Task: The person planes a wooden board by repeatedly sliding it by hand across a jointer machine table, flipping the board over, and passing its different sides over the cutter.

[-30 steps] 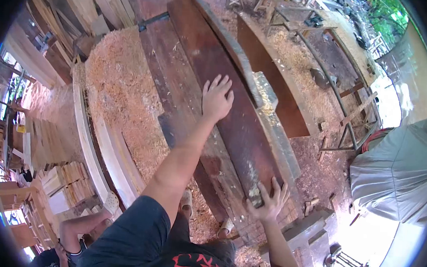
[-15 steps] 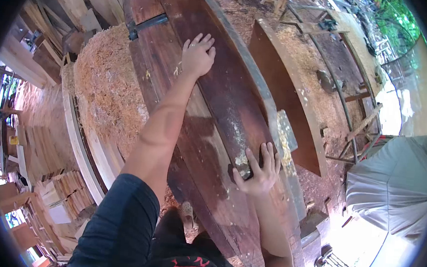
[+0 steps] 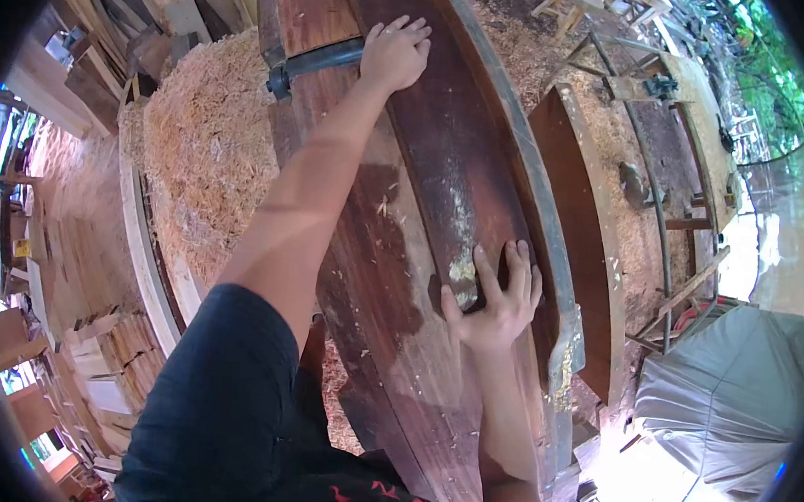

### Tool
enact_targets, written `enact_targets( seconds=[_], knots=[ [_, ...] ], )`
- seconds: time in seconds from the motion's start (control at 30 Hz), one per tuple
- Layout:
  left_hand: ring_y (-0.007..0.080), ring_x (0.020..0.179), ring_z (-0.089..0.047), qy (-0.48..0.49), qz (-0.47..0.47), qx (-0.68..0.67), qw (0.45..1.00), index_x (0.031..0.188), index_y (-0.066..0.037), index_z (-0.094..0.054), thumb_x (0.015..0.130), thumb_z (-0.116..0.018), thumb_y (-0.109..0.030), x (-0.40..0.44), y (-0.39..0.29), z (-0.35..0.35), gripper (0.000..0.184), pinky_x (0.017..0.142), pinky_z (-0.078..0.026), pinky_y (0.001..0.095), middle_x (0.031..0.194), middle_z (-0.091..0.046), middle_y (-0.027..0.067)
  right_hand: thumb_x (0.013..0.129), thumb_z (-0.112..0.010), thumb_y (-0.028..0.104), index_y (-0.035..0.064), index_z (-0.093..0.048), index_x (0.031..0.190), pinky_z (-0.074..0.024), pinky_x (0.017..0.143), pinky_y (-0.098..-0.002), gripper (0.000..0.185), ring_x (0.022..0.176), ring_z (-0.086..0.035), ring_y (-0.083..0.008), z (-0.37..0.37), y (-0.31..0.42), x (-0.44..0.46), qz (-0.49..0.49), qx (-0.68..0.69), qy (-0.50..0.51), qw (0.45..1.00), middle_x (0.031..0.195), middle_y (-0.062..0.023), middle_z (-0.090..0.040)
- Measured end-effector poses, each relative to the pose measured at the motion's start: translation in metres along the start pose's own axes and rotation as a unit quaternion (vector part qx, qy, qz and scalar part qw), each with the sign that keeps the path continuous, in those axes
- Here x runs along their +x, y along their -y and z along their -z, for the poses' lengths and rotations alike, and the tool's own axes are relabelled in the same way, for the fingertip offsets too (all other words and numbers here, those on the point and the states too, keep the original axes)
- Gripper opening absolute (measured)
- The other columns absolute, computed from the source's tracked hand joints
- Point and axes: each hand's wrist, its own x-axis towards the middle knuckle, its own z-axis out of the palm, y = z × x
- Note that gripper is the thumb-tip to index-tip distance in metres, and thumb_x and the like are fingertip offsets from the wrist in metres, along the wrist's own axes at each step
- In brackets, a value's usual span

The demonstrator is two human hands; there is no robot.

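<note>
Pressing evenly is advised as the dark board (image 3: 447,143) is touched by spread-fingered left hand (image 3: 394,57), 12 o'clock, and right hand (image 3: 495,319), 4 o'clock.

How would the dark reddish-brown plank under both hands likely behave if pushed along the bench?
The dark reddish-brown plank would probably stay stiff, as it looks like a long wooden board with no visible sag. It seems unlikely to roll or tip, lying flat on the bench alongside a raised rail. Its length suggests some heft, though its thickness is hard to judge.
</note>
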Motion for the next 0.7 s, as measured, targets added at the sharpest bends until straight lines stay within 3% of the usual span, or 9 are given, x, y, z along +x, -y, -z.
enact_targets(
  seconds=[0.13,0.17,0.23,0.33,0.37,0.4,0.53,0.57,0.7],
  knots=[
    [0.028,0.128,-0.058,-0.076,0.002,0.036,0.996,0.121,-0.007,-0.071,0.1,-0.054,-0.029,0.011,0.011,0.018,0.035,0.112,-0.039,0.0486,0.135,-0.066,0.0101,0.064,-0.081,0.041,0.015,-0.077,0.113,-0.0383,0.109,-0.0569,0.056,0.134,-0.053,-0.0398,-0.02,0.016,0.038,0.001,-0.008,0.008,1.0,0.135,-0.0214,-0.06],
    [0.0321,0.115,-0.064,-0.209,-0.025,-0.03,0.977,0.111,-0.004,-0.072,0.097,-0.06,-0.024,-0.004,0.006,0.025,0.027,0.105,-0.043,0.0487,0.118,-0.071,0.0148,0.064,-0.081,0.04,0.0154,-0.076,0.115,-0.0392,0.108,-0.0563,0.057,0.133,-0.053,-0.0395,-0.024,0.018,0.045,0.011,-0.019,0.007,1.0,0.134,-0.0207,-0.059],
    [0.0355,0.111,-0.064,-0.263,-0.004,-0.121,0.957,0.108,-0.003,-0.071,0.096,-0.062,-0.019,-0.065,-0.008,0.058,0.022,0.1,-0.044,0.0505,0.112,-0.072,0.0155,0.064,-0.081,0.04,0.0159,-0.075,0.116,-0.0402,0.107,-0.0554,0.058,0.132,-0.053,-0.0388,-0.033,0.021,0.057,0.031,-0.012,-0.012,0.999,0.132,-0.02,-0.059],
    [0.0442,0.108,-0.062,-0.212,0.089,-0.078,0.97,0.115,0.001,-0.066,0.096,-0.062,-0.016,-0.203,-0.004,0.112,0.025,0.094,-0.047,0.0501,0.111,-0.067,0.0221,0.065,-0.081,0.04,0.0161,-0.074,0.116,-0.0405,0.107,-0.0548,0.057,0.131,-0.053,-0.0384,-0.047,0.025,0.072,0.04,-0.011,-0.034,0.999,0.13,-0.0199,-0.06],
    [0.046,0.111,-0.06,-0.099,0.247,-0.117,0.957,0.118,0.001,-0.065,0.099,-0.059,-0.018,-0.251,-0.017,0.14,0.028,0.096,-0.046,0.0527,0.112,-0.067,0.0236,0.066,-0.08,0.04,0.0161,-0.074,0.116,-0.0407,0.106,-0.0546,0.056,0.13,-0.053,-0.0383,-0.051,0.027,0.078,0.043,-0.011,-0.041,0.998,0.129,-0.0199,-0.06],
    [0.0461,0.114,-0.058,-0.125,0.283,0.001,0.951,0.119,0.0,-0.065,0.101,-0.057,-0.023,-0.306,-0.012,0.13,0.03,0.098,-0.045,0.0541,0.113,-0.066,0.0234,0.066,-0.08,0.04,0.0162,-0.074,0.117,-0.0409,0.106,-0.0544,0.056,0.13,-0.054,-0.0382,-0.054,0.029,0.083,0.044,-0.014,-0.045,0.998,0.129,-0.0199,-0.06],
    [0.0467,0.103,-0.062,-0.007,0.543,-0.174,0.822,0.113,0.005,-0.063,0.106,-0.045,-0.044,-0.368,-0.062,0.133,0.053,0.089,-0.048,0.0549,0.101,-0.067,0.0282,0.068,-0.079,0.043,0.0176,-0.074,0.117,-0.0419,0.105,-0.0528,0.056,0.127,-0.055,-0.0369,-0.078,0.034,0.108,0.059,-0.025,-0.066,0.996,0.127,-0.0194,-0.061],
    [0.0476,0.097,-0.065,0.034,0.578,-0.237,0.78,0.109,0.005,-0.065,0.106,-0.042,-0.047,-0.363,-0.067,0.137,0.057,0.085,-0.05,0.0547,0.096,-0.068,0.0292,0.068,-0.079,0.043,0.0183,-0.074,0.117,-0.0423,0.105,-0.0525,0.056,0.126,-0.056,-0.0365,-0.085,0.034,0.116,0.061,-0.026,-0.072,0.995,0.127,-0.019,-0.061],
    [0.05,0.08,-0.067,0.021,0.541,-0.206,0.815,0.098,0.003,-0.07,0.106,-0.041,-0.046,-0.37,-0.063,0.126,0.058,0.074,-0.052,0.0565,0.08,-0.068,0.0295,0.069,-0.078,0.049,0.0209,-0.075,0.118,-0.0439,0.104,-0.0519,0.057,0.12,-0.059,-0.0343,-0.114,0.041,0.152,0.061,-0.061,-0.076,0.993,0.125,-0.0157,-0.062]
  ],
)
